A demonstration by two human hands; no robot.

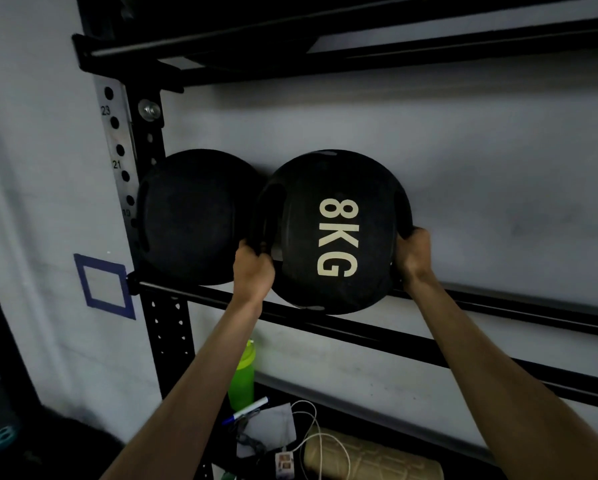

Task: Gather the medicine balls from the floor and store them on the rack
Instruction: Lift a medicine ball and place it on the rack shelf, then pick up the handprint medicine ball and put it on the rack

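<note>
A black medicine ball marked 8KG (335, 233) rests on the black rails of the rack (394, 337) at chest height. My left hand (254, 268) grips its left handle and my right hand (413, 252) grips its right handle. A second black medicine ball (193, 216) sits on the same rails just to the left, touching the 8KG ball and close to the rack's upright post.
The upright post (166, 327) with numbered holes stands at left, and another shelf rail (325, 60) runs above. Below lie a green bottle (242, 375), a marker (245, 408), a cable and a tan foam roller (377, 459). A blue tape square (105, 287) marks the wall.
</note>
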